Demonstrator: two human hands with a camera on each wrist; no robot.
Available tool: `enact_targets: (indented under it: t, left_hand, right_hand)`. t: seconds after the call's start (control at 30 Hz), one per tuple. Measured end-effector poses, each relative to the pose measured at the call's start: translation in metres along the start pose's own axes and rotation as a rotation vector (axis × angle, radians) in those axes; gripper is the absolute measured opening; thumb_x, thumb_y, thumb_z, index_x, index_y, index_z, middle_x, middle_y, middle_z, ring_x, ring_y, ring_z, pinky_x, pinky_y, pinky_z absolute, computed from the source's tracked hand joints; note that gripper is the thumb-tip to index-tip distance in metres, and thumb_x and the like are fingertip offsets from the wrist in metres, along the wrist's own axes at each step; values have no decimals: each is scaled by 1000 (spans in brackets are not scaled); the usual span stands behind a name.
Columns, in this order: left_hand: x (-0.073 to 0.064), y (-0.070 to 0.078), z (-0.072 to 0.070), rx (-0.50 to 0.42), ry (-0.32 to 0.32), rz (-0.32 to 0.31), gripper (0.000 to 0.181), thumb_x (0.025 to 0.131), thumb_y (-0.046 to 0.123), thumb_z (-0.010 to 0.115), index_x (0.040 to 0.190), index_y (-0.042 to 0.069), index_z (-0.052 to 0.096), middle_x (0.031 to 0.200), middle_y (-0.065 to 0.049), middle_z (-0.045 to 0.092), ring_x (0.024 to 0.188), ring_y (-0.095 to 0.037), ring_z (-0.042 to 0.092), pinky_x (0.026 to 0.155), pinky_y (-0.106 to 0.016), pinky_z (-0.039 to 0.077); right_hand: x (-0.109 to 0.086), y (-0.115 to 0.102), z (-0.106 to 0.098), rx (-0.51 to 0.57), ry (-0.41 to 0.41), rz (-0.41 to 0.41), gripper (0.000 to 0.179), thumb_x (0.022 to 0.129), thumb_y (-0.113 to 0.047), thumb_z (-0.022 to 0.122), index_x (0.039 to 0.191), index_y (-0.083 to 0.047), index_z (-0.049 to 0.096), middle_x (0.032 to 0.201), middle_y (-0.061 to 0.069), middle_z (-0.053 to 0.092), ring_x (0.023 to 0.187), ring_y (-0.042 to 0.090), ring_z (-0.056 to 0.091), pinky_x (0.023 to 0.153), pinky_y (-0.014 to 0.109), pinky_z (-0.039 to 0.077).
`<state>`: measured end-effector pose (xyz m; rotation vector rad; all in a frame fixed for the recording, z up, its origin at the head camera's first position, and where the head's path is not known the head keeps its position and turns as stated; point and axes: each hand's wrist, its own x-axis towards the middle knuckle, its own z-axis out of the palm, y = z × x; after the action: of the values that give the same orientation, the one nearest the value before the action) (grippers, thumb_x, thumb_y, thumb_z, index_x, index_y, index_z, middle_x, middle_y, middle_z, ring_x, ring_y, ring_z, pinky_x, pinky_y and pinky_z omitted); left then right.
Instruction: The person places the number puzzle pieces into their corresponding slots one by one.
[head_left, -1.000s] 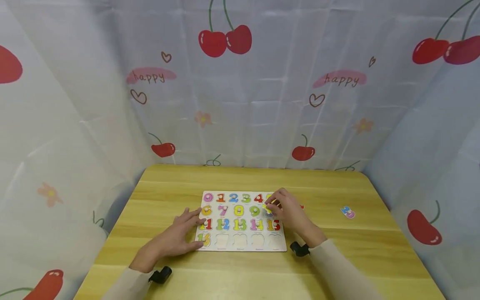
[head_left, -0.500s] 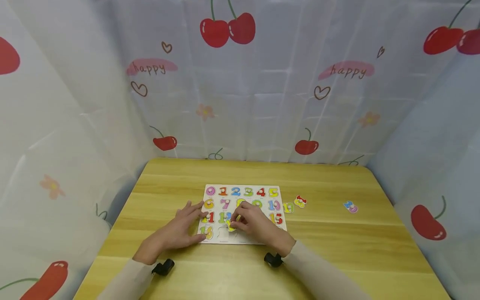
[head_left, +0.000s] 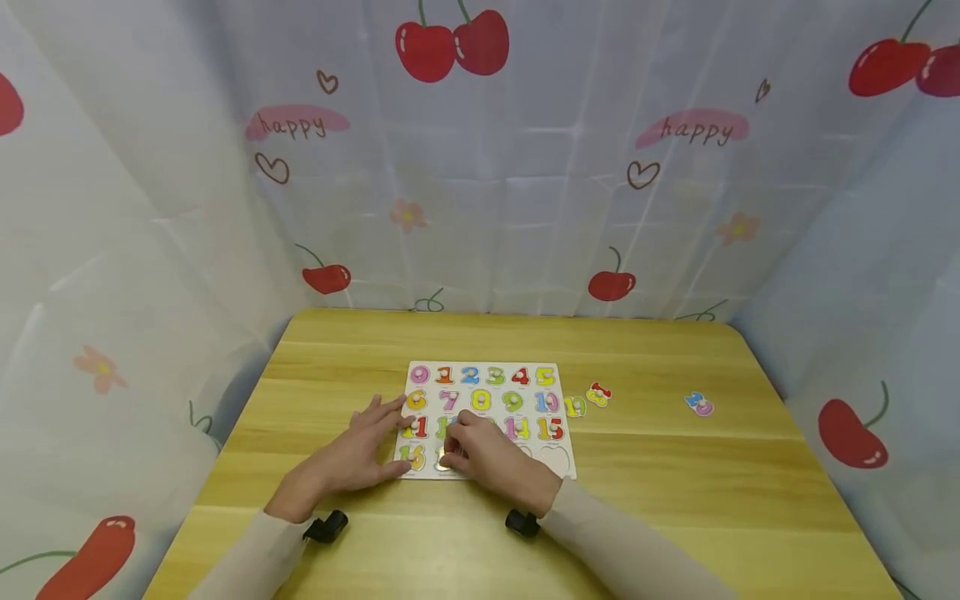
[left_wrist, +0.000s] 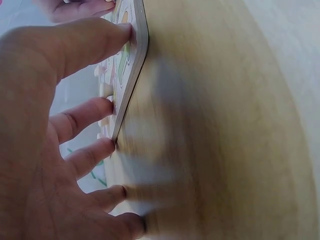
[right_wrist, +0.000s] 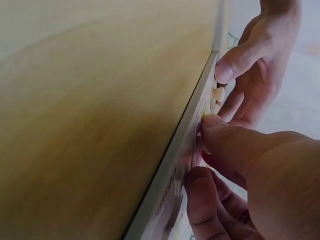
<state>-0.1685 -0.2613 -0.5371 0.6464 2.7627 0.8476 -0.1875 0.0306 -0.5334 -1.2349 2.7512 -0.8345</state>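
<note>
A white number puzzle board (head_left: 480, 388) lies on the table, with knobbed number pieces seated in its upper rows. My left hand (head_left: 358, 454) has its fingers spread at the board's left edge; in the left wrist view its thumb (left_wrist: 100, 40) presses on the board's corner. Low over the bottom row, my right hand (head_left: 491, 454) pinches a yellowish number puzzle piece (head_left: 442, 460) at the recess right of the 16 piece (head_left: 412, 457). Most of that piece is covered by the fingers. At the bottom right, an unfilled recess (head_left: 555, 458) shows.
Just right of the board lie a green-yellow 19 piece (head_left: 575, 407) and a red-and-yellow number piece (head_left: 598, 394). Farther right is a blue-and-purple 20 piece (head_left: 699, 404). A cherry-printed curtain (head_left: 517, 192) surrounds the wooden table (head_left: 637, 508) at the back and sides.
My right hand has carried the yellowish piece from the board's upper right down and left to the bottom row. The left hand has stayed at the board's left edge.
</note>
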Motion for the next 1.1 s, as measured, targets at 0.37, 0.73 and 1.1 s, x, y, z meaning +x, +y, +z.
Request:
enact_targets:
  t: [0.37,0.73,1.1]
  left_hand:
    - [-5,0,7,-5,-16,-8,60,103,41,90,152,12,68,190,-24,35,174,-70,19,132,-96,16]
    - [-5,1,6,-1,-2,-9,62,103,42,90,152,12,68,190,-22,35,174,-69,20,132,-96,17]
    - [0,-1,0,19,-7,-1,63,102,42,90,152,11,67,191,-22,35,176,-68,18,132,-95,18]
  right_hand:
    - [-8,-3,6,36,-28,43,15,105,-18,90,98,-13,78,96,-1,64,81,-1,53,74,14,51]
    - [-17,1,2,40,-18,61,17,105,-25,91,114,-13,84,102,1,69,82,1,52,75,16,50]
    - [-38,26,-31,72,122,148,24,103,-22,93,122,-10,85,112,5,76,85,13,65,74,22,56]
